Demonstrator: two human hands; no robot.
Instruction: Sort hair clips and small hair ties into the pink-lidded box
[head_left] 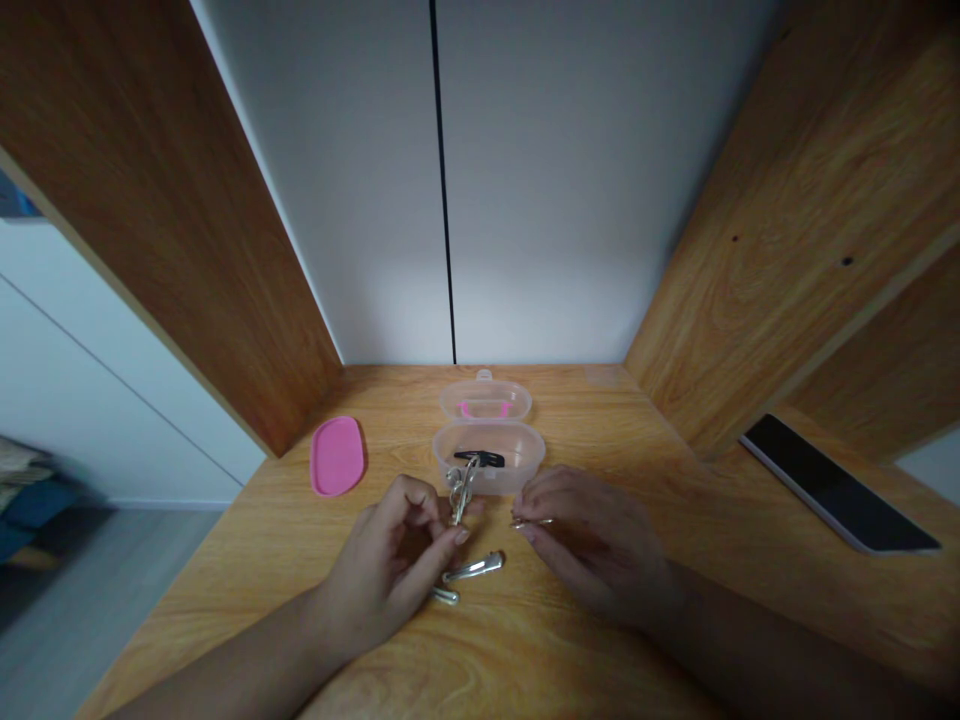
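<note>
Head view: left hand (pixel 390 570) in a narrow pinch on a silver hair clip (pixel 461 490), held upright just in front of the open clear plastic box (pixel 521 455). Box lid (pixel 485 398) folded back, apparently leaving the inside reachable. Right hand (pixel 592 540) narrowly pinches a small metal piece (pixel 532 522). Two silver clips (pixel 474 568) lie below, lower center. Black clip (pixel 480 458) inside box. Pink oval lid (pixel 337 456) at left.

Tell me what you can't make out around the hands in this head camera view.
Head view:
1. The small metal piece in the right hand: mostly hidden by the fingers, so its shape is unclear.
2. The black item in the clear plastic box: dim, and partly hidden by the silver clip.
3. The left hand: its fingers overlap the silver clip, so any contact is unclear.
</note>
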